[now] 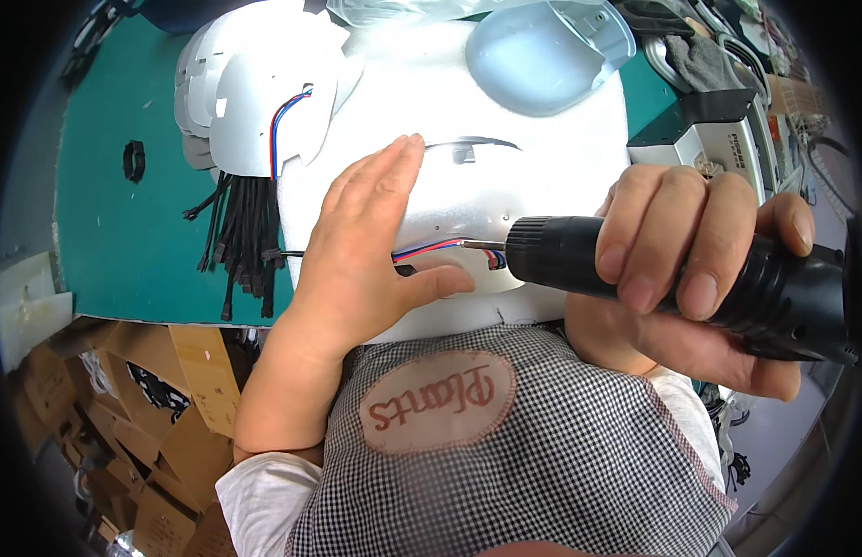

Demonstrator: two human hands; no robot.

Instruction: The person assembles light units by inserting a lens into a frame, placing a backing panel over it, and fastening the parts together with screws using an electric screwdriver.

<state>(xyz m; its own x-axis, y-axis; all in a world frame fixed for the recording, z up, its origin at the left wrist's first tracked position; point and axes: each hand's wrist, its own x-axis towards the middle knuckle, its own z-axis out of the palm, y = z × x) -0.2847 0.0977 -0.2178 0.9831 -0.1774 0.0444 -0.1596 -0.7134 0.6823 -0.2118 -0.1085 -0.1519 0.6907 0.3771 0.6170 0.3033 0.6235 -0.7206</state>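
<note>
A curved silvery metal plate (468,200) lies on a white foam sheet (403,84) before me. My left hand (356,227) rests over the plate's left part, fingers stretched out and thumb apart, pressing rather than gripping. Red and blue wires (435,249) run across the plate from beside that thumb, and a black cable leaves on the hand's other side. In my right hand (681,251) is a black electric screwdriver (551,249), held level with its bit pointing left. The bit's tip appears over the wires; whether it touches anything I cannot tell.
Stacked silvery plates (250,102) with black connector cables (240,232) stand at the left on a green mat (106,232), near a black ring (134,161). A pale blue cover (528,60) sits at the back. Right: a metal-and-black box (709,139). Cardboard boxes (203,371) fill the lower left.
</note>
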